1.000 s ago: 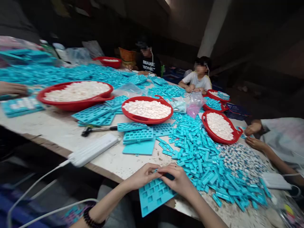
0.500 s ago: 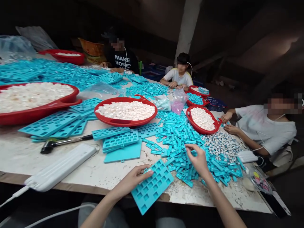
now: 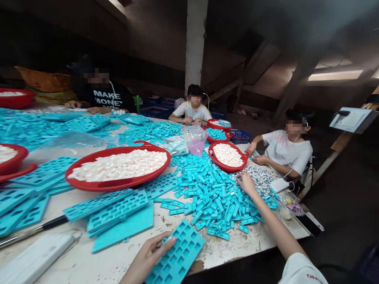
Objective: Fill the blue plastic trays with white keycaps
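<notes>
My left hand (image 3: 152, 254) is closed on the edge of a turquoise plastic tray (image 3: 179, 252) with rows of square holes, held tilted at the table's front edge. Farther right, my right hand (image 3: 246, 184) reaches over the table with its fingers bent and drawn together at the tips. Whatever they may hold is too small to make out. Those fingertips are at the border between a heap of small turquoise plastic pieces (image 3: 214, 193) and a pile of tiny white-and-blue pieces (image 3: 259, 175).
Red baskets of white pieces (image 3: 118, 183) (image 3: 227, 169) stand behind the heap. Stacked turquoise trays (image 3: 118, 213), a metal-and-black tool (image 3: 35, 229) and a white power strip (image 3: 41, 256) lie left. A white adapter (image 3: 279, 184) sits right. Three people (image 3: 194, 108) work around the table.
My right hand has moved away and to the right, from above the turquoise heap to the white-and-blue pile. The view has turned right; my left hand keeps the tray.
</notes>
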`<state>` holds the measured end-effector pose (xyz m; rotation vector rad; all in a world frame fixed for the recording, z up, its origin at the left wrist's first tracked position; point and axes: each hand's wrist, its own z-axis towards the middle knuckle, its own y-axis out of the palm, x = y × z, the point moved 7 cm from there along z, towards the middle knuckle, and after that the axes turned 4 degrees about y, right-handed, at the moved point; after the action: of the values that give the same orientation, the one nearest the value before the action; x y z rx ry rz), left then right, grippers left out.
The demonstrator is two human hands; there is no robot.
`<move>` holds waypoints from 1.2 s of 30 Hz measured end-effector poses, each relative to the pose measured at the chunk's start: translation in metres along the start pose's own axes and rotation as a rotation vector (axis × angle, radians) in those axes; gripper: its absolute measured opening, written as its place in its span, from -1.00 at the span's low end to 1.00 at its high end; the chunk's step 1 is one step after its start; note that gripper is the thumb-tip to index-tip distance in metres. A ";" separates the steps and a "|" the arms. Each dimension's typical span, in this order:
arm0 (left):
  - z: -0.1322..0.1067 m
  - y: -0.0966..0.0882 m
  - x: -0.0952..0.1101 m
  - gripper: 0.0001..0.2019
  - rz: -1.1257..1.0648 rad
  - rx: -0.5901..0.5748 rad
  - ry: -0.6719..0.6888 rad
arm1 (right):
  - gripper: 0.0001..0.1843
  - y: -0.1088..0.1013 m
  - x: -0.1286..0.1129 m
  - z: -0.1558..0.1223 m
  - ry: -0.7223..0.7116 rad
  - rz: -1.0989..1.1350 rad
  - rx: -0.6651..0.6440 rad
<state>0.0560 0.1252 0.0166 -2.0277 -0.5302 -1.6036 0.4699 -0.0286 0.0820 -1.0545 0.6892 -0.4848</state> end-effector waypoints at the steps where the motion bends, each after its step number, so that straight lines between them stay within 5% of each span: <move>1: 0.000 0.000 0.000 -0.29 -0.014 -0.024 0.001 | -0.88 -0.001 0.001 0.001 -0.005 -0.002 -0.005; 6: -0.003 0.000 -0.002 -0.38 -0.056 -0.056 0.048 | -0.80 -0.013 -0.007 -0.008 -0.096 0.060 0.025; 11: -0.014 0.010 0.005 -0.46 -0.077 -0.114 0.182 | -0.49 -0.016 -0.049 -0.053 -0.315 0.334 0.120; 17: -0.016 0.008 0.005 -0.45 -0.042 -0.068 0.203 | -0.76 0.004 -0.168 -0.123 -0.882 0.645 -0.051; 21: -0.015 0.014 -0.009 -0.38 -0.112 -0.060 0.134 | -0.77 0.004 -0.233 -0.159 -1.153 0.740 -0.160; 27: -0.016 0.013 -0.004 -0.39 -0.027 -0.015 0.176 | -0.76 0.017 -0.239 -0.163 -1.160 0.781 -0.178; 36: -0.015 0.019 0.017 -0.49 -0.047 -0.079 0.191 | -0.84 0.022 -0.232 -0.168 -0.941 0.777 -0.351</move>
<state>0.0589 0.1007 0.0330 -1.9036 -0.4527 -1.8498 0.1886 0.0303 0.0734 -1.0930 0.2770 0.8017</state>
